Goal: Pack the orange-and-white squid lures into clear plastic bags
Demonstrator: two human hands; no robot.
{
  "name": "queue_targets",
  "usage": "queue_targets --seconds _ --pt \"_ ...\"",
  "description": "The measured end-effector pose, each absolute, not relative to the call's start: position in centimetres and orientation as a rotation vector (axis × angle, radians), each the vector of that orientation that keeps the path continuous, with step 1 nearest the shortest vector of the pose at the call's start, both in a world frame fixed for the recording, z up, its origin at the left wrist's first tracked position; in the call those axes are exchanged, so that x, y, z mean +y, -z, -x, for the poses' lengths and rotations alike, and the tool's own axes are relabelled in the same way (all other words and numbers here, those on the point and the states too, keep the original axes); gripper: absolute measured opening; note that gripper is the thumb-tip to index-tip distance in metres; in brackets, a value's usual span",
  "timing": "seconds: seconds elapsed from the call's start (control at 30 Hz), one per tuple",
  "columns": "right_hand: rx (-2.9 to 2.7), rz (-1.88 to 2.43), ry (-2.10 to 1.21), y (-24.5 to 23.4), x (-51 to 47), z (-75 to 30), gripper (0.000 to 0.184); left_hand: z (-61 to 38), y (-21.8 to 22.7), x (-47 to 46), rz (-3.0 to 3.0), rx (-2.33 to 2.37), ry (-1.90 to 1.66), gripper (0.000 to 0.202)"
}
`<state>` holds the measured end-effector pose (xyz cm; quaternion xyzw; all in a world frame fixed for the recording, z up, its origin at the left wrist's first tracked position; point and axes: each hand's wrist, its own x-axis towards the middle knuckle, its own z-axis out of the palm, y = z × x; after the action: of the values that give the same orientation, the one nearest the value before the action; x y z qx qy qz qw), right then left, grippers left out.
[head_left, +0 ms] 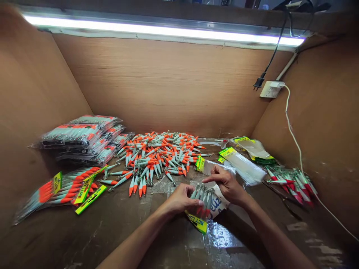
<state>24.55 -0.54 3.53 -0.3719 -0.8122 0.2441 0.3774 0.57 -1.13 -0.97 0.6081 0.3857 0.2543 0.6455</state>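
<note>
**Lures Go Into the Bag, a Heap Still Waits**

At lower centre of the frame, your left hand [181, 200] pinches a clear packet [206, 211] with a yellow header card, a row of lures already inside. Your right hand [226, 185] closes its fingertips on the packet's top edge. Filled packets [66, 190] lie at lower left, with sealed stacks [84, 138] behind them. Empty bags [246, 164] sit right of centre. Farther back, the loose orange-and-grey lures [159, 155] remain a large pile, so most of the packing looks undone.
</note>
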Motion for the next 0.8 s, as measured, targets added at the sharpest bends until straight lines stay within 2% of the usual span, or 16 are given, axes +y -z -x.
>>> queue_targets --seconds 0.27,0.8 --pt "-2.04 0.93 -0.609 -4.3 -0.8 -24.2 0.03 -1.1 0.2 -1.3 -1.323 0.82 -0.683 0.047" --pt "-2.073 0.937 -0.524 -3.7 -0.6 -24.7 0.043 -1.2 -0.4 -1.5 -1.284 0.848 -0.754 0.041"
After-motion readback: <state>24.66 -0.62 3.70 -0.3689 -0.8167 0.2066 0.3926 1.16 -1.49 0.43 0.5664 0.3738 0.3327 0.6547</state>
